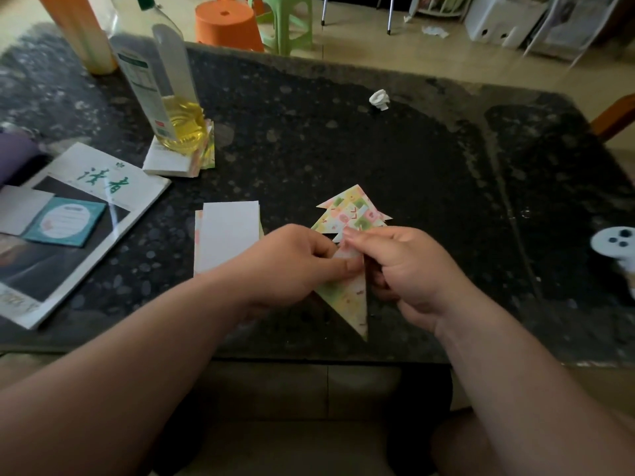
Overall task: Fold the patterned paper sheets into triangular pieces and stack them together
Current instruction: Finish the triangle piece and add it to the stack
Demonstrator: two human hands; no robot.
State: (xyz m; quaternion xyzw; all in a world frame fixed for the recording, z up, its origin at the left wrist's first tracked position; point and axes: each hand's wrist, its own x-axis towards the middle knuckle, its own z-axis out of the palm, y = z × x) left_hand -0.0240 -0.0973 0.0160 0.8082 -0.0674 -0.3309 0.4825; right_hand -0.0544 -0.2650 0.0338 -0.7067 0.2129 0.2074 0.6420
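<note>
Though partly hidden, patterned paper triangle [350,300] between pinching fingers [357,235] of left hand [292,259] and right hand [409,269].

Both forearms are bare, and so are the left hand [288,262] and right hand [409,266].

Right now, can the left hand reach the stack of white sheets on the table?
Probably yes: the stack of white sheets lies just beside the left hand with nothing between them. But it pinches the folded triangle, which it must release first.
</note>
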